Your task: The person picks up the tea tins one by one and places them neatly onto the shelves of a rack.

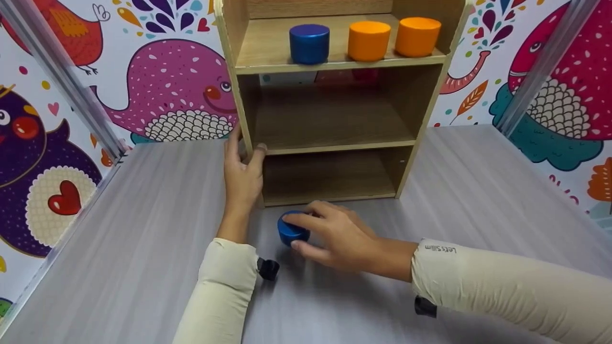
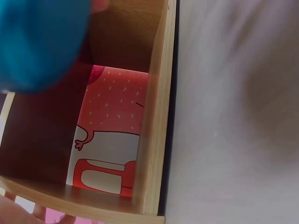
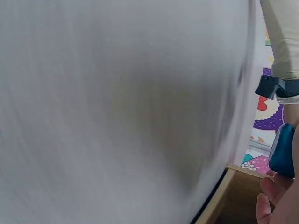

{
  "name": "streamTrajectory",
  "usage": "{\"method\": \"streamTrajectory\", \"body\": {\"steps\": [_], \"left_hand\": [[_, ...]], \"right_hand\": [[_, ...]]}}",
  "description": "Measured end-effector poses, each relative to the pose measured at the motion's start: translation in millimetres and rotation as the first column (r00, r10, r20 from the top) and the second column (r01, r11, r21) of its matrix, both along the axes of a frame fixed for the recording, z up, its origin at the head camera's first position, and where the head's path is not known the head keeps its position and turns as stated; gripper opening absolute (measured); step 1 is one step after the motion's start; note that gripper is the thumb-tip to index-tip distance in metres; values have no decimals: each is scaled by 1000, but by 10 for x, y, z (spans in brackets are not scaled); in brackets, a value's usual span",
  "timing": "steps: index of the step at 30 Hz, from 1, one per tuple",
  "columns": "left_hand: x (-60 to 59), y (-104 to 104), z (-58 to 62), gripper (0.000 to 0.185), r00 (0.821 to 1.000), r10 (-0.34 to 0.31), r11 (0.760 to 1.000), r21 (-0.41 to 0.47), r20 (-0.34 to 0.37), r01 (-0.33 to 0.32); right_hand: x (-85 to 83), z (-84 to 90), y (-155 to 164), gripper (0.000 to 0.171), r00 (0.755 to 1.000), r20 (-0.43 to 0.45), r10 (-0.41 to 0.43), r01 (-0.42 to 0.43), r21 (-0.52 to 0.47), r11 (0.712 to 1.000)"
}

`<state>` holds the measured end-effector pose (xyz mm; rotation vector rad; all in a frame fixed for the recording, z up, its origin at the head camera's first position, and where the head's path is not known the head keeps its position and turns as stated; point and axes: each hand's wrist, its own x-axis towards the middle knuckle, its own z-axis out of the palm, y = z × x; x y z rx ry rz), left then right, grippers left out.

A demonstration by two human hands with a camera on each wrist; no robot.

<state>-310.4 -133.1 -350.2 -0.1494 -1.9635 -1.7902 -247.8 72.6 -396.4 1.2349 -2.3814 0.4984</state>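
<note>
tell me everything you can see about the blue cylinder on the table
The blue cylinder is a short, round, solid-looking block with a smooth matte finish, deep blue all over. It sits upright on the grey table, just in front of the wooden shelf's bottom compartment. The right hand grips it from above, fingers and thumb curled round its sides and covering much of its top. The right wrist view shows only its blue edge.

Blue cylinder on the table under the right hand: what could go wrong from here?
1. The right hand grips the blue cylinder only at its edges with its fingers, so it might slip.
2. It sits close to the wooden shelf; lifting it could knock the bottom edge.
3. The left hand holds only the shelf's side panel, so a hard bump might shake the three cylinders on top.
</note>
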Motion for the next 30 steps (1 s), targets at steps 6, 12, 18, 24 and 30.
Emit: {"method": "streamTrajectory", "body": {"steps": [6, 12, 18, 24, 30], "left_hand": [[1, 2, 3, 62, 1000, -5, 1000, 3, -1, 5], [-124, -39, -120, 62, 1000, 6, 1000, -7, -16, -6], [-242, -76, -253, 62, 999, 21, 999, -27, -30, -22], [-248, -64, -240, 63, 1000, 22, 1000, -19, -13, -23], [-231, -55, -230, 63, 1000, 10, 1000, 0, -2, -10]], "right_hand": [[-3, 136, -11, 44, 999, 26, -36, 36, -3, 999], [-15, 254, -20, 43, 999, 31, -45, 46, -25, 999], [-52, 348, -37, 42, 1000, -7, -19, 19, -76, 997], [-82, 472, -75, 42, 1000, 4, -28, 28, -93, 995], [-115, 576, -131, 41, 1000, 19, -24, 26, -115, 993]]}}
